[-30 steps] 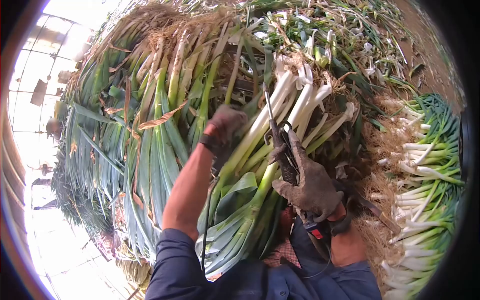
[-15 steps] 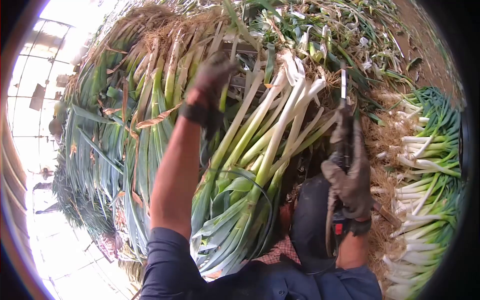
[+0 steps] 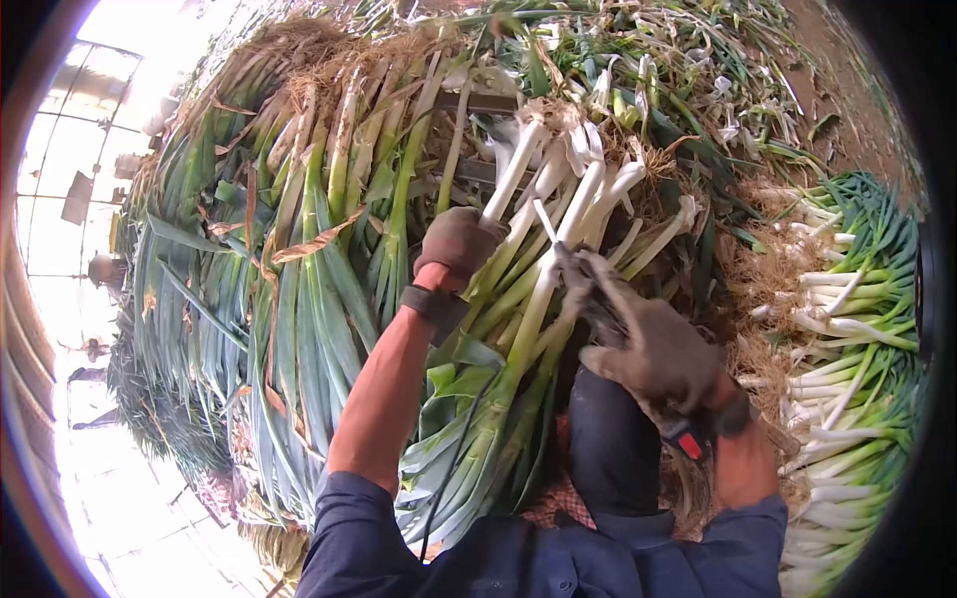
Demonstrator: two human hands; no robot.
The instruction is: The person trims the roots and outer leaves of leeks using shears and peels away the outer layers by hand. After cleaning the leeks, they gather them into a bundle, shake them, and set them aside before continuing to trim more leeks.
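Note:
My left hand (image 3: 459,244), in a brown work glove, is closed around a leek (image 3: 514,169) whose white shank and root end point up and away from me. My gloved right hand (image 3: 653,344) grips a black gun-like tool (image 3: 598,299). Its slim pale nozzle (image 3: 544,221) points up and left, close to the held leek. Beneath both hands lie loose leeks with bare white shanks (image 3: 583,199) and broad green leaves (image 3: 478,448).
Unpeeled leeks (image 3: 329,269) with brown roots are heaped on the left. Leaf scraps (image 3: 688,80) cover the ground at the back. A row of white-shanked leeks (image 3: 847,379) lies along the right. My dark-clad knee (image 3: 613,429) is below my right hand.
My left hand has come down and right from over the heap and now grips a leek. My right hand has swung left with the tool, its nozzle now near that leek.

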